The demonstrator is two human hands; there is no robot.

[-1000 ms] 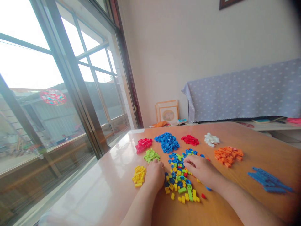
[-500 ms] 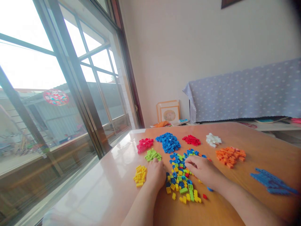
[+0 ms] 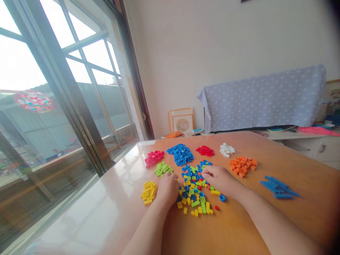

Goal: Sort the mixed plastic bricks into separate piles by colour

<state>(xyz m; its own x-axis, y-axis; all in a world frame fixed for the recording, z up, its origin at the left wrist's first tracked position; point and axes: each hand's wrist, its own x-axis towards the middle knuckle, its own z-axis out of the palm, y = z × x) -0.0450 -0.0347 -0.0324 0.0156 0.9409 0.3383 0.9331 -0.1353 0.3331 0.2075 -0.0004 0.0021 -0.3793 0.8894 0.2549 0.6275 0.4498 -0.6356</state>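
Observation:
A mixed pile of small toy bricks (image 3: 195, 193), with blue, yellow, lime and a few red pieces, lies between my hands on the table. My left hand (image 3: 168, 187) is at the pile's left edge, close to the lime bricks (image 3: 163, 169) and the yellow bricks (image 3: 148, 192). Its fingers curl down, and whatever they hold is hidden. Over the right side of the mixed pile, my right hand (image 3: 219, 179) has its fingers pressed together; no piece in them can be made out. A blue round piece (image 3: 222, 198) lies just below that hand.
Sorted heaps ring the pile: pink pieces (image 3: 154, 159), blue round pieces (image 3: 180, 154), red bricks (image 3: 205, 151), white pieces (image 3: 227, 149), orange bricks (image 3: 242, 165) and long blue pieces (image 3: 278, 187). The wooden table (image 3: 233, 226) reaches toward a window at left.
The view has turned to the right, so everything appears farther left. Both hands stay around the mixed pile in much the same places, their fingers still curled.

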